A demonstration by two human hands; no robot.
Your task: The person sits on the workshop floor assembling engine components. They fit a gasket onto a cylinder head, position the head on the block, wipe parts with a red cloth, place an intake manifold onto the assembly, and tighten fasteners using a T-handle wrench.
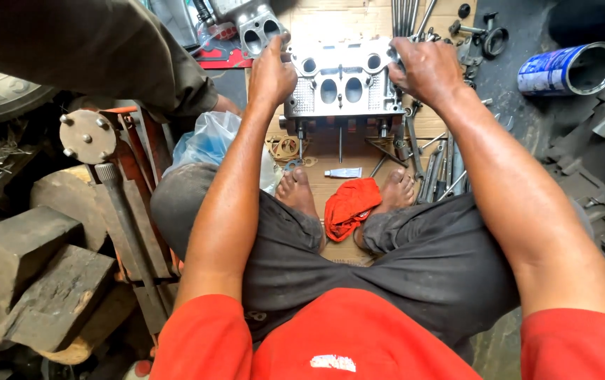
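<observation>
Both hands on the cylinder head, steadying it on the cardboard.

I squat with the grey metal cylinder head (342, 88) standing on the cardboard sheet (337, 151) just past my bare feet. My left hand (272, 72) clasps its upper left corner, fingers curled over the edge; my right hand (425, 68) clamps the upper right corner. By my reckoning I am at the positioning step, the casting gripped and propped on edge, ports facing me. Any shift calls for an even two-handed pull, since studs hang below it. A small tube (343, 172) and a red rag (349, 205) lie between my feet; wrenches (435, 169) lie right, a tin can (567, 69) beyond.
</observation>
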